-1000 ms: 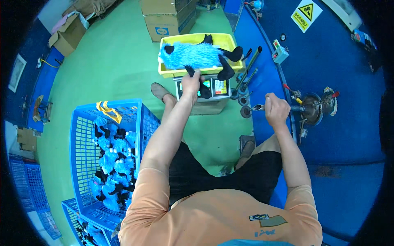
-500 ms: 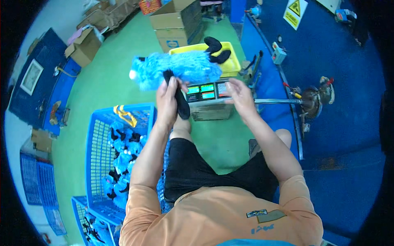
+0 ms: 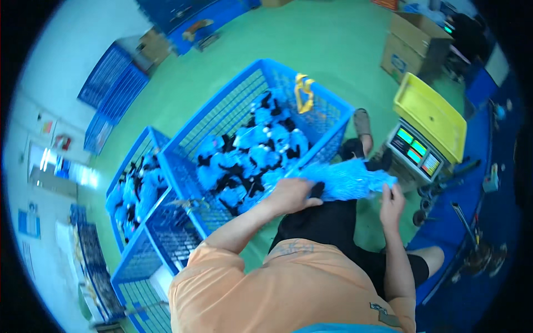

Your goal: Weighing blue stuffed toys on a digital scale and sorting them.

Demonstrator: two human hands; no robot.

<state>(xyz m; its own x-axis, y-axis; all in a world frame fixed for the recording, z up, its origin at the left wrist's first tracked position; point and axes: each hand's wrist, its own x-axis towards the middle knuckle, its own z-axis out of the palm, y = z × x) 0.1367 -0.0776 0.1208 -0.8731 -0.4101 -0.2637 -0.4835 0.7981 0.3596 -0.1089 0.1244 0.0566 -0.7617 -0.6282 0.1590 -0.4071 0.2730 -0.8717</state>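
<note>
A shaggy bright-blue plush toy (image 3: pixel 345 181) with black limbs stretches between my hands, over my lap and beside the basket's near-right edge. My left hand (image 3: pixel 291 195) is closed on its left end, where a black limb pokes out by the thumb. At the other end, my right hand (image 3: pixel 392 204) pinches the blue fur with its fingertips. Just left of the toy stands a large blue plastic basket (image 3: pixel 216 114), holding a heap of similar blue and black plush toys (image 3: pixel 252 150). Motion blurs the held toy somewhat.
A scale with a lit display (image 3: pixel 415 149) carries a yellow tray (image 3: pixel 430 114) at the right. Beyond stands an open cardboard box (image 3: pixel 413 47). More blue baskets (image 3: pixel 145 236) adjoin on the left, one with plush toys. A blue bench (image 3: pixel 466 222) runs along the right.
My view has swung left, bringing the baskets to the middle. The plush toy has come from near the scale and tray to beside the basket. My right hand, formerly free, now pinches it.
</note>
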